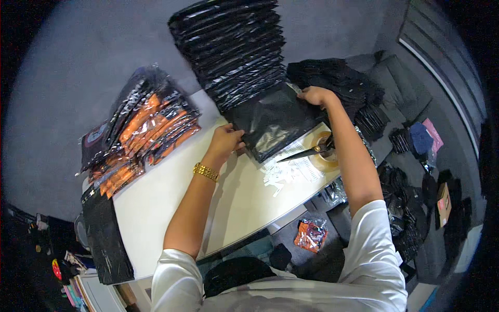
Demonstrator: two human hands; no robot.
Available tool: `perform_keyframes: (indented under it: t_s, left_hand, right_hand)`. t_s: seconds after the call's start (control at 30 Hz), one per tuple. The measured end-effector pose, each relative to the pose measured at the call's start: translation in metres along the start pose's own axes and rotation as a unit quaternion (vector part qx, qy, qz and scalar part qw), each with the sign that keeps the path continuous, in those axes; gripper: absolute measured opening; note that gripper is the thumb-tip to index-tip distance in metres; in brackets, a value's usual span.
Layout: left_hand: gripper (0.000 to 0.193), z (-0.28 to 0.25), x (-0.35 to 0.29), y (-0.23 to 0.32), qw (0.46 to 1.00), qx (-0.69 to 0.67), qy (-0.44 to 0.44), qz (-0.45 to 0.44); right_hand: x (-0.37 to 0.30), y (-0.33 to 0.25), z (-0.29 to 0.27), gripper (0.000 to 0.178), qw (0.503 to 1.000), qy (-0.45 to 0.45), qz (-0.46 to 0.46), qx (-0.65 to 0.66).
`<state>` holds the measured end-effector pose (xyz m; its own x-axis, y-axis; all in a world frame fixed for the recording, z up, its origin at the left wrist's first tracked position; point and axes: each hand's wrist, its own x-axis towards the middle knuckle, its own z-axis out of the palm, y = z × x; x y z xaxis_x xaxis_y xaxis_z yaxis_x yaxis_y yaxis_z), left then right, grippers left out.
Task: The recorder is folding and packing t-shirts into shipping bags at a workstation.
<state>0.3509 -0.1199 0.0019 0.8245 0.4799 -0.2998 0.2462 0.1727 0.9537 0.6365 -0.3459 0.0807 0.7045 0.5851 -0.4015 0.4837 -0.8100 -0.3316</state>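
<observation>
A flat black garment in a clear plastic bag (pixel 278 122) lies at the front of a tall stack of similar black bagged garments (pixel 234 52). My left hand (pixel 226 141), below a gold bracelet-style watch (pixel 206 171), has its fingers closed on the bag's left edge. At the far right corner my right hand (pixel 315 96) pinches the plastic bag, partly hiding the corner. Just right of the bag, black-handled scissors (pixel 306 153) rest over a roll of clear tape (pixel 323 161). Small white paper slips (pixel 288 174) lie scattered beside them.
Orange and black bagged garments (pixel 150 125) are heaped on the white table (pixel 171 208) at left. Black plastic bags (pixel 106 236) hang over its left end. Black clothes (pixel 338 78) pile up at far right. An orange packet (pixel 311 235) lies below the table's front edge.
</observation>
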Motion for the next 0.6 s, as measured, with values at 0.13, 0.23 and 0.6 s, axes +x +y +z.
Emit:
perform_keyframes:
  t_s: [0.13, 0.23, 0.6]
  left_hand:
    - [0.035, 0.017, -0.031, 0.0, 0.995, -0.056, -0.069, 0.045]
    - [0.019, -0.018, -0.079, -0.01, 0.99, 0.057, -0.061, 0.109]
    - [0.042, -0.156, -0.246, -0.048, 0.98, -0.119, 0.122, 0.106]
  right_hand:
    - [-0.024, 0.029, 0.005, 0.075, 0.986, 0.163, -0.03, -0.031]
    - [-0.087, -0.005, 0.025, 0.075, 0.954, 0.256, -0.147, 0.057]
    - [-0.221, -0.194, 0.177, 0.043, 0.851, 0.005, -0.469, 0.237]
